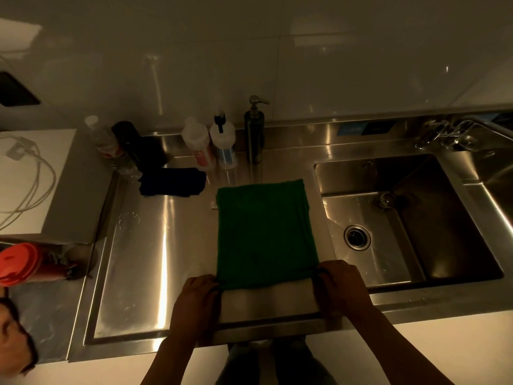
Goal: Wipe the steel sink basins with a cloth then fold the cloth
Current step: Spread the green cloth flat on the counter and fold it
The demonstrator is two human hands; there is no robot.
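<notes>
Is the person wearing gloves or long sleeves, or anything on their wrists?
No gloves: the left hand and right hand are bare. Both forearms are bare too, no sleeve showing down to the picture's edge. No watch or bracelet shows on either wrist. It is too dim to tell about rings.

One green square cloth (265, 234); one dark blue crumpled cloth (172, 182); two white plastic bottles (197, 144) (223, 147); one steel pump dispenser (254, 133); two steel sink basins (449, 232) (499, 187).

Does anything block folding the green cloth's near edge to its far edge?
Nothing visible. The left hand and right hand pinch the green cloth at its near corners; its top is bare; the dark cloth lies apart.
</notes>
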